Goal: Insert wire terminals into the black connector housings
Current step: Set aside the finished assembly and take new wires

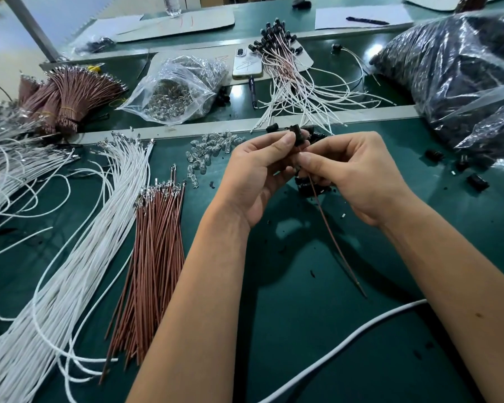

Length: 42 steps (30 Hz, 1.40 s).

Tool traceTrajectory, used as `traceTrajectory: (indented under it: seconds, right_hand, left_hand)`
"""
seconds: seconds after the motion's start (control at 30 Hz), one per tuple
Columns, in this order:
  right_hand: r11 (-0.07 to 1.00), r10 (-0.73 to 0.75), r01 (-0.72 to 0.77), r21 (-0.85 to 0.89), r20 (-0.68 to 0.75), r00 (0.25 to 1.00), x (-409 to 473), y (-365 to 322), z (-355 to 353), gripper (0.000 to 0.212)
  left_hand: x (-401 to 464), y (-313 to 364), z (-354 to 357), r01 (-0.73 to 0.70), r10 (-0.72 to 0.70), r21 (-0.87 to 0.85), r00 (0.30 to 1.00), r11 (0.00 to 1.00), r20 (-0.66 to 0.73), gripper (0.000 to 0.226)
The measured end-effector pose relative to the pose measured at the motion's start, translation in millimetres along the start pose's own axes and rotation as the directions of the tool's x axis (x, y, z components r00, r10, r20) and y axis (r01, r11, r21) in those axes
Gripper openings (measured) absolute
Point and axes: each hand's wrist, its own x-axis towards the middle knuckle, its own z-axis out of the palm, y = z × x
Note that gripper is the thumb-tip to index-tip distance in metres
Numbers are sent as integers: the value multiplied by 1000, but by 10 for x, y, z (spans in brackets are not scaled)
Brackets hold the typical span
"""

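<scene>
My left hand (259,173) pinches a small black connector housing (298,136) between thumb and fingers above the green table. My right hand (352,173) pinches the top of a brown wire (332,237) just below the housing; the wire hangs down toward me. Its terminal end is hidden between my fingers. A bundle of brown wires (154,245) and a sheaf of white wires (79,248) lie at the left. Loose black housings (312,187) lie under my hands.
Clear bulbs (210,149) are scattered ahead of my left hand. A clear bag of bulbs (178,91), a phone (246,64), finished wired housings (285,62) and a big bag of black parts (460,71) sit at the back. A white cable (346,341) crosses near me.
</scene>
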Motion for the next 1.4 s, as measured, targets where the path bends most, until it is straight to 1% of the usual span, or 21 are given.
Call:
traceTrajectory:
  seconds: [0.1,0.17,0.27,0.37,0.53,0.67,0.77,0.83,0.93,1.07,1.13,1.2,1.3,1.4]
  right_hand:
    - [1000,4,-4,-18,-8,1000,6,7,-15,11]
    - [999,-6,6,-33,-8,1000,7,9,-25,10]
    - [999,-20,19,-39,-8,1000,6,11,-38,8]
    - [998,-30,30,-53,-7,1000,9,25,-47,6]
    - [997,-51,52,-63,3,999,18,55,-61,10]
    - [996,-68,69,-60,17,998,26,75,-66,7]
    - [996,-73,75,-57,31,997,31,96,-67,6]
    - [995,-87,89,-49,40,995,38,112,-71,4]
    - [994,-106,108,-31,50,993,53,138,-80,6]
    - [990,-135,137,-33,64,989,62,163,-88,8]
    - [983,-181,183,-33,58,982,58,156,-82,8]
    - [963,-265,267,-39,36,963,53,135,-74,11]
    - [926,-372,374,-60,37,928,42,105,-61,18]
    - [902,-422,424,-88,40,906,40,94,-58,22]
  left_hand:
    - [-8,-7,-23,-35,34,58,999,998,23,15]
    - [-15,-11,-36,-54,50,99,998,994,46,13]
    - [-24,-7,-44,-79,70,131,995,988,74,14]
    - [-37,-6,-29,-116,105,129,991,985,87,12]
    - [-35,-26,2,-175,170,104,984,979,50,9]
    - [-35,-26,19,-211,210,118,977,970,21,10]
    - [-42,-9,30,-237,237,116,971,965,15,16]
    - [-46,-3,36,-251,250,124,968,960,24,17]
    - [-58,4,45,-275,270,124,961,953,57,16]
    - [-49,-2,28,-322,310,138,945,937,101,27]
    - [-45,-13,27,-364,347,154,929,919,128,26]
    - [-53,-10,41,-412,388,158,907,897,162,24]
    - [-53,0,57,-481,445,173,871,859,209,39]
    - [-49,14,71,-504,461,162,854,848,243,46]
